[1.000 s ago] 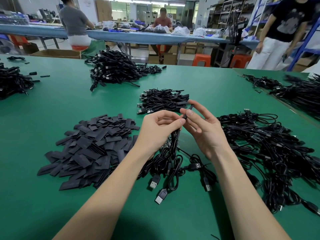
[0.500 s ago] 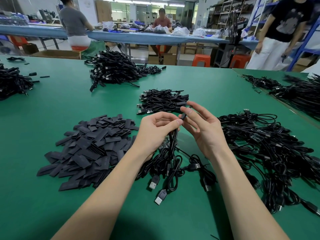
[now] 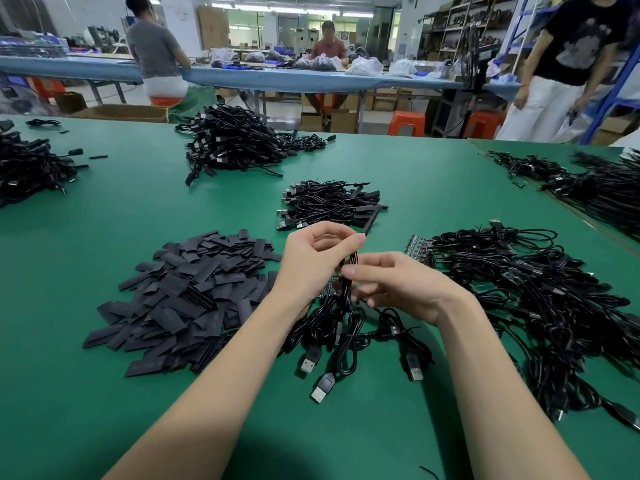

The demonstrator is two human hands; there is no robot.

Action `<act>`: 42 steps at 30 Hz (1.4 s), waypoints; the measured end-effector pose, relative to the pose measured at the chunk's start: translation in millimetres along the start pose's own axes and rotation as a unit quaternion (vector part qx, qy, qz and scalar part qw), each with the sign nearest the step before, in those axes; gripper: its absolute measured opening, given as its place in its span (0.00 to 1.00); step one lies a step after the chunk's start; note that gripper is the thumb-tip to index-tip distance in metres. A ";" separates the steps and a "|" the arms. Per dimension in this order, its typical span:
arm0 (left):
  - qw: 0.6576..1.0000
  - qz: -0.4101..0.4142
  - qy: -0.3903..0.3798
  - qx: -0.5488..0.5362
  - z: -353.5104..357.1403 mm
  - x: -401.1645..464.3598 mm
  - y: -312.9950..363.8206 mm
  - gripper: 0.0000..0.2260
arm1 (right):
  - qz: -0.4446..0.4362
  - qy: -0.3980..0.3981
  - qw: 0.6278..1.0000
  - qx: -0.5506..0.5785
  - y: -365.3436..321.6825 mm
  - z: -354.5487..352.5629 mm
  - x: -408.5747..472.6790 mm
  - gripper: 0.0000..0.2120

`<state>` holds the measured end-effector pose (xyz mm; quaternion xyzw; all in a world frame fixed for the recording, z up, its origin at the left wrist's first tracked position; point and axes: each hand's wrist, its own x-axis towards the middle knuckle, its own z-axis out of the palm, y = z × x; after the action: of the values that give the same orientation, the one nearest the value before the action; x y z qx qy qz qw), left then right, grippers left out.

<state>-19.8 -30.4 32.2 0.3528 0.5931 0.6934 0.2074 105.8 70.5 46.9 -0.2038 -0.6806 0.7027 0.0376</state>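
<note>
I've dropped my right hand (image 3: 405, 285) from the sleeve (image 3: 370, 221) to pinch the cable bundle (image 3: 341, 317) lower down. My left hand (image 3: 311, 258) grips the bundle above, just right of the sleeve pile (image 3: 187, 296) — sleeve likely seated.

A pile of flat black strips (image 3: 187, 299) is lying left of the middle of the green desk (image 3: 138, 209). A cable heap (image 3: 27, 171) is resting at its left edge, a bigger heap (image 3: 235, 143) near its far edge, a small stack of cables (image 3: 329, 202) at the middle, and a loose tangle (image 3: 540, 299) along its right edge. Beyond the far edge, a person in grey (image 3: 154, 50) is sitting at a blue table (image 3: 311, 81), and orange stools (image 3: 407, 123) are standing nearby.
</note>
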 end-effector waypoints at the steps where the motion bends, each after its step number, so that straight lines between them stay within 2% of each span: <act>1: 1.000 -0.005 -0.001 0.010 1.1 -0.4 0.1 0.03 | 0.002 -0.020 1.000 -0.007 -0.9 1.4 0.0 0.20; 3: 0.999 -0.022 -0.007 0.023 2.0 -1.0 1.6 0.03 | -0.007 -0.031 0.999 0.022 -2.8 1.6 0.1 0.16; 5: 0.998 -0.056 -0.028 0.006 1.2 -0.5 4.0 0.09 | -0.023 -0.014 0.998 0.061 -3.9 -3.9 -1.1 0.13; 9: 0.990 -0.111 -0.082 -0.001 0.8 0.3 5.5 0.14 | -0.045 0.032 0.990 0.128 -0.9 -15.9 -2.6 0.15; 11: 0.987 -0.122 -0.099 0.017 1.9 0.3 4.6 0.13 | -0.053 0.082 0.980 0.174 0.4 -15.3 2.0 0.17; 13: 0.986 -0.126 -0.111 0.012 3.5 1.6 2.8 0.11 | -0.067 0.150 0.962 0.216 2.7 -13.4 8.6 0.12; 15: 0.988 -0.101 -0.110 0.027 5.5 5.5 0.0 0.08 | -0.077 0.199 0.951 0.222 4.9 -11.2 15.1 0.07; 18: 0.985 -0.036 -0.096 0.137 10.1 18.6 -0.7 0.07 | -0.074 0.229 0.956 0.167 9.7 -11.0 24.1 0.09; 21: 0.969 0.007 -0.123 0.215 11.5 36.5 3.7 0.07 | -0.072 0.242 0.955 0.153 11.1 -14.5 28.2 0.10; 24: 0.937 0.058 -0.138 0.315 6.1 60.4 6.5 0.05 | -0.059 0.228 0.952 0.194 11.4 -16.5 29.7 0.14; 26: 0.923 0.089 -0.126 0.352 1.5 79.1 8.6 0.05 | -0.048 0.225 0.953 0.199 11.9 -16.5 31.2 0.14; 29: 0.910 0.113 -0.059 0.396 -9.0 110.2 10.7 0.05 | -0.027 0.232 0.961 0.146 15.1 -15.0 32.7 0.15; 31: 0.888 0.125 -0.018 0.442 -17.8 127.8 9.0 0.05 | -0.021 0.233 0.964 0.124 16.6 -14.8 32.2 0.14; 34: 0.809 0.113 0.000 0.577 -27.8 143.7 -2.9 0.08 | -0.024 0.231 0.967 0.105 16.1 -14.6 30.0 0.12; 36: 0.773 0.099 0.004 0.627 -29.4 146.3 -14.4 0.09 | -0.025 0.223 0.970 0.098 16.1 -13.2 28.4 0.11; 39: 0.769 0.099 0.023 0.631 -27.9 145.1 -23.3 0.10 | -0.019 0.215 0.973 0.086 17.1 -11.5 26.6 0.11; 42: 0.800 0.091 0.030 0.593 -27.1 139.8 -23.6 0.12 | -0.017 0.216 0.974 0.069 17.1 -10.4 25.5 0.11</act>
<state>-135.8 55.0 42.1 0.4381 0.8595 0.2325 -0.1238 89.8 87.5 24.4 -0.3358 -0.6098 0.6865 0.2100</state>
